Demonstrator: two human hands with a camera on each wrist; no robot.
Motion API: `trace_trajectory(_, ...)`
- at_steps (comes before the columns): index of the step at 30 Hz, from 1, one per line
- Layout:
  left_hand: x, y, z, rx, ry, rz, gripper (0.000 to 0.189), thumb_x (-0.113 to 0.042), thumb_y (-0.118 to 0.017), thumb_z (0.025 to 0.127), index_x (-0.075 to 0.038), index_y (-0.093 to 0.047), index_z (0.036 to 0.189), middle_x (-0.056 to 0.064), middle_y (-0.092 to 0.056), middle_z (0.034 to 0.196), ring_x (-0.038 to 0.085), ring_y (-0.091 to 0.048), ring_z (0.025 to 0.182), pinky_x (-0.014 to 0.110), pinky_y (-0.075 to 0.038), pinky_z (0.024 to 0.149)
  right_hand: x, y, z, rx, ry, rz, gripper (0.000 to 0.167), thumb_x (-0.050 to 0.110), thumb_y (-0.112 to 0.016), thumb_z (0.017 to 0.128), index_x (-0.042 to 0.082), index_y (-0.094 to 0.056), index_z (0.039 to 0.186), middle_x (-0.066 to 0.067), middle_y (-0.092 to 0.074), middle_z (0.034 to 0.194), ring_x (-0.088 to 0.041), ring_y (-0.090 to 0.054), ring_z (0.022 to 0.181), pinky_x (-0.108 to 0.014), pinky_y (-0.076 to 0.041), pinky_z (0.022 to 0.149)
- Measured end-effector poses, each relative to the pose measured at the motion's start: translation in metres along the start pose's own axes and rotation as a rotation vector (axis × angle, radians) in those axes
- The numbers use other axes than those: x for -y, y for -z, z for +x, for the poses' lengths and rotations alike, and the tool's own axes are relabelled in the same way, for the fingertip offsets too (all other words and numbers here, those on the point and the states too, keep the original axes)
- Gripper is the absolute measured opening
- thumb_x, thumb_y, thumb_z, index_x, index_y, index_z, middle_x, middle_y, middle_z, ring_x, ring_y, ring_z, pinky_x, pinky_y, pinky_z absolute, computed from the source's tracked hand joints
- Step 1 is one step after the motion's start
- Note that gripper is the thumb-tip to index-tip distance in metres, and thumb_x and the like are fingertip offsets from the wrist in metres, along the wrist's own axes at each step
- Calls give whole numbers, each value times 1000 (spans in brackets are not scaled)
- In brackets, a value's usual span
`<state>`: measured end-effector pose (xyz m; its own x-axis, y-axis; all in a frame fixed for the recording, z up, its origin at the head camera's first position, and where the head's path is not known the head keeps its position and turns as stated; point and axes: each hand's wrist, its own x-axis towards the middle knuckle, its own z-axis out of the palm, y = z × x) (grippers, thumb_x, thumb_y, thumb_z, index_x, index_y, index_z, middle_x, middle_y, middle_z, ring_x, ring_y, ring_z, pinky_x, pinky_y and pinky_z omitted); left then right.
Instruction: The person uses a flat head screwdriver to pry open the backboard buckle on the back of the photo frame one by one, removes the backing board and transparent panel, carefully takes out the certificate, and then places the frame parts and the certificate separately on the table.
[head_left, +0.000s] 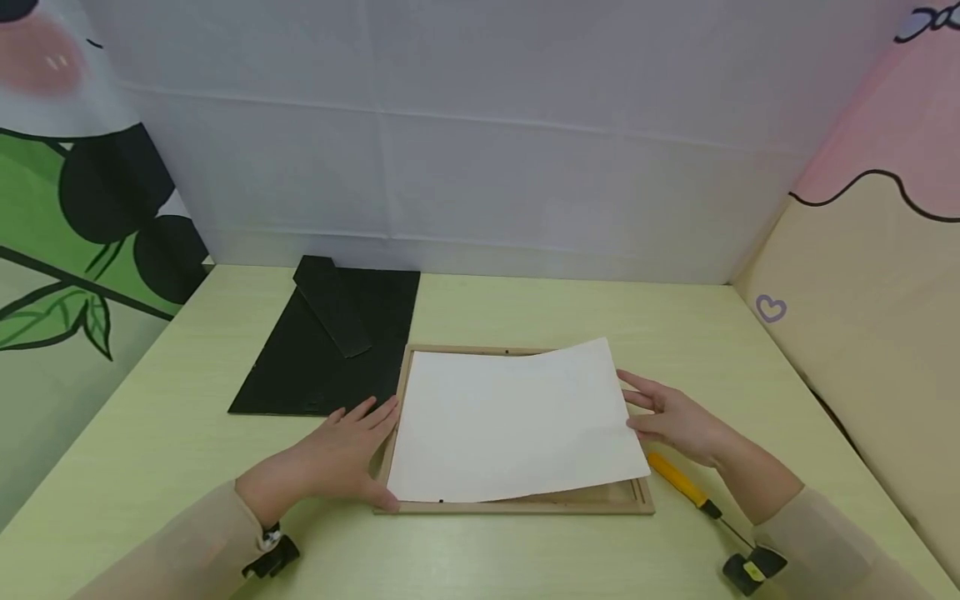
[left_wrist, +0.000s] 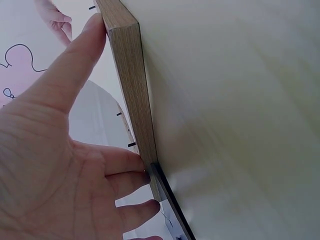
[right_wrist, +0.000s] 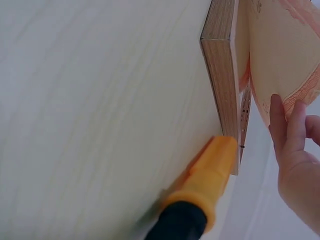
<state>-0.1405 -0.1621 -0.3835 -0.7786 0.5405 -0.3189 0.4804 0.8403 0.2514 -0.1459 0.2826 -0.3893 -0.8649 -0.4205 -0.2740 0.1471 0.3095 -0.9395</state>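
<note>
A white sheet point(head_left: 517, 425) lies over a shallow wooden frame point(head_left: 645, 500), its right side raised and bowed. In the right wrist view, the sheet's underside point(right_wrist: 280, 55) is cream with a reddish patterned border. My left hand point(head_left: 337, 458) rests spread along the frame's left end, thumb at the near corner, fingers farther up. Straight fingers and thumb touch the wood in the left wrist view. The right hand point(head_left: 678, 417) has its fairly straight fingers at the sheet's raised right edge, fingertips against the underside in the right wrist view.
A black backing board point(head_left: 322, 375) with a stand leg point(head_left: 330, 308) lies at the back left, reaching the frame's left side. A yellow-handled screwdriver point(head_left: 678, 482) lies by the frame's right corner, under the right forearm. A white cloth wall point(head_left: 480, 167) closes the table's back.
</note>
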Motion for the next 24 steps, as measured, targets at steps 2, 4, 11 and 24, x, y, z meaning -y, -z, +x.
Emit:
trace_trajectory(2,1,0,0,-2,-3,5,121,-71,-70,60,2,-26,145,16,-20,152,42,-17,136,66,-18,100,0,1,0,1,7,30,72,4,-52,94,7,-7,150,-26,-17,150,-30,-53,116,-36,-47,89)
trace_trajectory(4,1,-1,1,-2,-4,10,121,-71,-69,60,3,-26,145,16,-21,152,42,-17,136,66,-19,100,1,3,-2,-7,12,47,72,3,-52,95,7,-7,150,-26,-17,149,-28,-55,113,-34,-47,88)
trace_trajectory(11,2,-2,1,-9,-14,9,120,-71,-69,60,3,-27,144,16,-20,152,41,-17,136,66,-19,99,4,8,-10,-56,-16,61,73,5,-53,94,11,-7,151,-25,-17,150,-20,-55,113,-27,-47,88)
trace_trajectory(24,3,-2,2,-23,-10,9,121,-70,-71,59,3,-28,144,15,-21,152,41,-17,136,66,-20,99,7,25,-37,-123,39,46,72,13,-53,96,9,-7,151,-30,-9,149,3,-51,109,-18,-44,87)
